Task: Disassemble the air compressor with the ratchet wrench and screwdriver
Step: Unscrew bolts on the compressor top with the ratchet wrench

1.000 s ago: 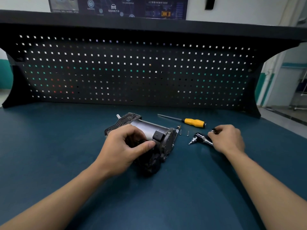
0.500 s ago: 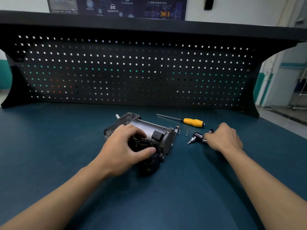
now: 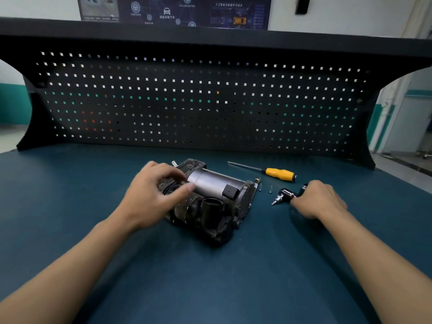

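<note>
Looked down on a dark teal bench top, matte and flat, backed by a black pegboard of square holes under a black shelf. Saw beyond it a white wall with a teal band and a dark poster of car diagrams, and a pale floor at the right edge.

Had the air compressor lying at mid-bench, silver cylinder uppermost. Curved the left hand over its left end, thumb at the cylinder; blurred, so could not tell whether gripping or merely touching. Wrapped the right hand round the handle of the ratchet wrench, with its head on the bench just right of the compressor. Found the screwdriver lying behind the wrench, apart from both hands, and two small screws between compressor and wrench.
</note>
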